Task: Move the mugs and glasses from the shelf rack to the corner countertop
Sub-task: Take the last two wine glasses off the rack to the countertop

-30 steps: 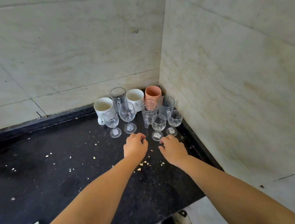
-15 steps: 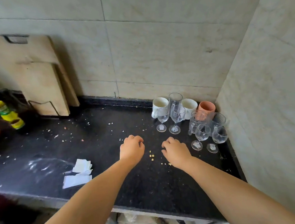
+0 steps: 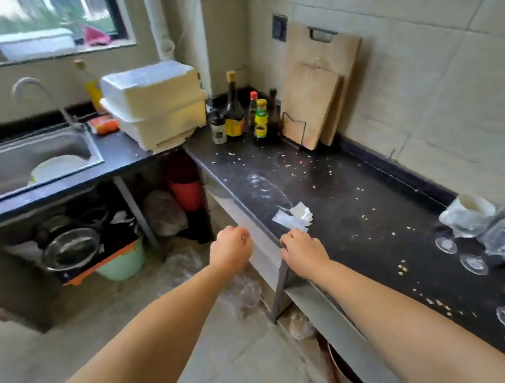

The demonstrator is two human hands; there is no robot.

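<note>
Both hands sit mid-frame, holding nothing: the left hand loosely curled over the floor, the right hand loosely curled above the speckled black stone countertop edge. The blurred clear stemmed glasses cluster at the right edge, on that countertop.

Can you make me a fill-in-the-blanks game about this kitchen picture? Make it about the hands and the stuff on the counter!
1. Both hands, the left hand and the right hand, are holding ____.
2. The two wooden cutting boards lean against the ____.
3. The glasses stand on the ____ countertop.
4. The crumpled paper is coloured ____.

Missing words: nothing; wall; black; white
</note>
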